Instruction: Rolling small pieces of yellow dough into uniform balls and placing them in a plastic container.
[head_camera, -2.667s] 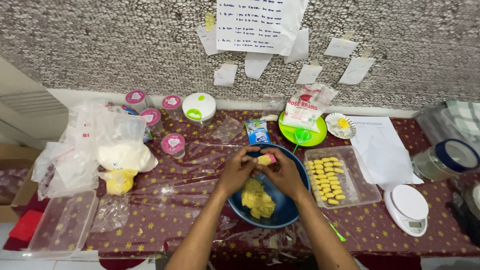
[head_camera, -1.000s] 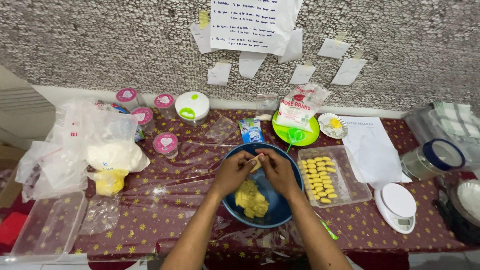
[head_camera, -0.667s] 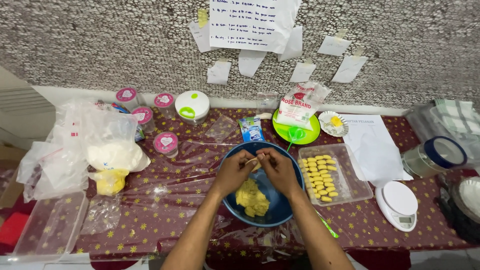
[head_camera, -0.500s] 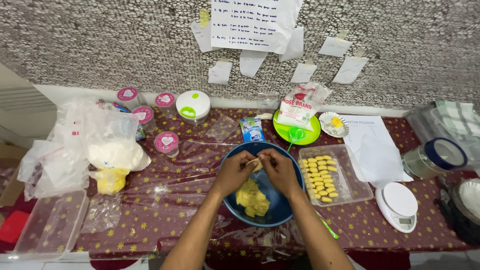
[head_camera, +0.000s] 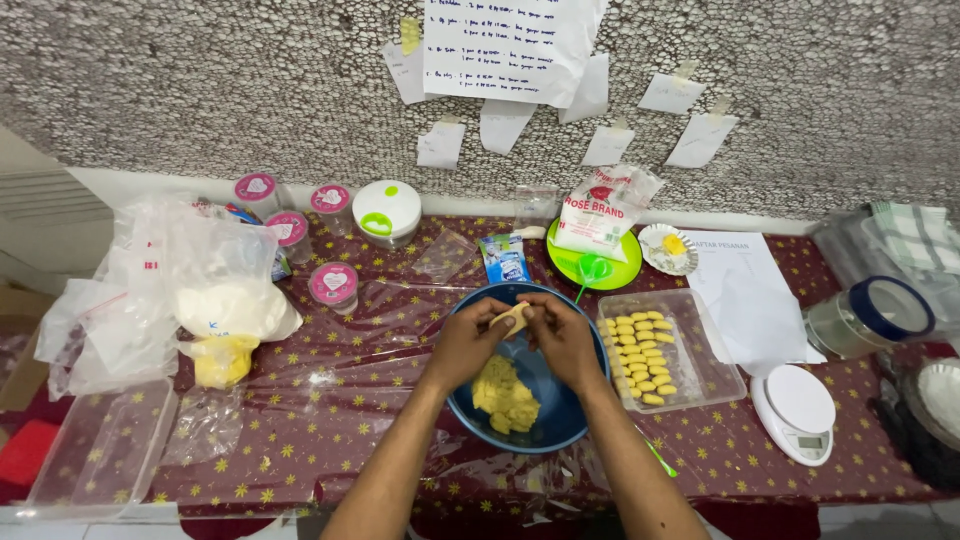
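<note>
White kitchen scale at right edge of tabletop; pink-lidded jars rear left; empty clear container front left.

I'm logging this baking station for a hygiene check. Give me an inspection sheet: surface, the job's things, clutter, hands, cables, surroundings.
Surface: maroon star-patterned tablecloth under a clear plastic sheet.
Job's things: round blue bowl holding yellow dough lump; small pale dough piece between both hands; clear rectangular tray with rows of shaped yellow dough pieces.
Clutter: clear plastic bags of white powder, pink-lidded jars, white round kitchen scale, green plate, empty clear plastic container.
Hands: left hand and right hand pinch the dough piece over the bowl.
Cables: nothing seen.
Surroundings: speckled stone wall with taped paper notes.
</note>
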